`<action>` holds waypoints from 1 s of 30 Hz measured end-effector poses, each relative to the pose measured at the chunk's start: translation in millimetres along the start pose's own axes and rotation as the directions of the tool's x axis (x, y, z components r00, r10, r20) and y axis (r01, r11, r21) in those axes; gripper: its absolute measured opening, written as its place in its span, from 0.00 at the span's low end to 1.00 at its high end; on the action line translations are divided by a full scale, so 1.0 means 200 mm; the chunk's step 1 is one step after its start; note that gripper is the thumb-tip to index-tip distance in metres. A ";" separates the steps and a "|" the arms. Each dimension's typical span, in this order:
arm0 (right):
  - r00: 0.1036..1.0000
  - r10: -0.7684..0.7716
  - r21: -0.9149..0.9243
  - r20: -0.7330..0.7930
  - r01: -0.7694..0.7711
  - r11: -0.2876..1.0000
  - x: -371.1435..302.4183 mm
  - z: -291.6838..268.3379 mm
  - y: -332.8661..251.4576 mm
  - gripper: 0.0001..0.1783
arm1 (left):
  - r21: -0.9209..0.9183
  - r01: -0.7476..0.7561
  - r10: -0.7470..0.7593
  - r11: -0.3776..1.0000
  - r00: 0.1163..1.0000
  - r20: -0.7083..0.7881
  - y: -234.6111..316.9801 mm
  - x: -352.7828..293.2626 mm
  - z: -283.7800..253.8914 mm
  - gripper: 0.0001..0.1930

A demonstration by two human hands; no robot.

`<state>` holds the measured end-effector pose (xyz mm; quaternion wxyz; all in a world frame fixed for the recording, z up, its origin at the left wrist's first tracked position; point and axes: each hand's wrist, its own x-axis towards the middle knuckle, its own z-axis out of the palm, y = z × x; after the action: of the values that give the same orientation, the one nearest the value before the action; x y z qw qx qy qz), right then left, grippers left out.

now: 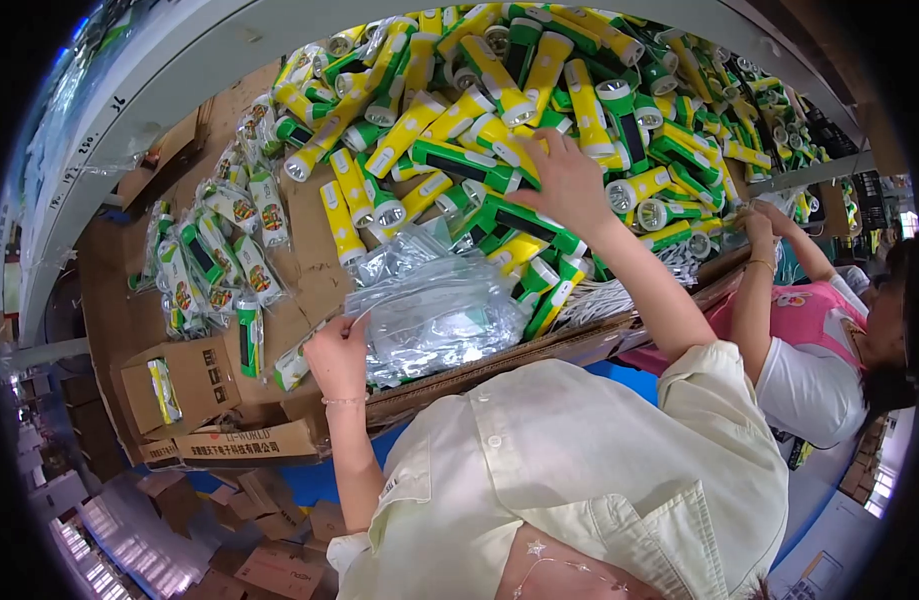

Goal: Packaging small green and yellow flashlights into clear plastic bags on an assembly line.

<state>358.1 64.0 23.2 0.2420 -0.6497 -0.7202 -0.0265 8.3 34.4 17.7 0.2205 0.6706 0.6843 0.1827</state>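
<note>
Cardboard surface (307, 235): our left hand (335, 352) pinching clear bags (439, 325); right hand (569, 188) loosely curved, hold unclear, apparently selecting flashlights (586, 105); next, probably, firm grasp.

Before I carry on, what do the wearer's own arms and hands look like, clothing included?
Both hands are gloveless. The left hand has a thin, pale bracelet at its wrist; none shows at the right hand. The forearms are uncovered, below short, loose cream sleeves.
</note>
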 end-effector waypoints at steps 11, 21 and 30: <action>0.938 0.141 0.415 0.317 -0.271 0.869 0.08 -0.33 -0.28 0.23 | 0.108 -0.092 0.088 0.990 0.995 0.037 0.13 0.00 -0.03 0.14; 0.813 -0.392 0.381 0.430 0.230 0.896 -0.29 0.09 -0.59 0.29 | -0.270 -0.242 0.269 0.932 0.961 0.069 0.20 -0.09 0.01 0.09; 0.801 -0.142 -0.252 0.581 0.343 0.905 -0.34 0.15 -0.70 0.22 | -0.178 -0.196 0.208 0.964 0.977 0.051 0.29 -0.14 -0.01 0.11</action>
<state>217.8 -9.7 10.2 -0.0984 -0.5625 -0.8209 0.0044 56.2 8.4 53.2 0.2815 0.7211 0.5861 0.2394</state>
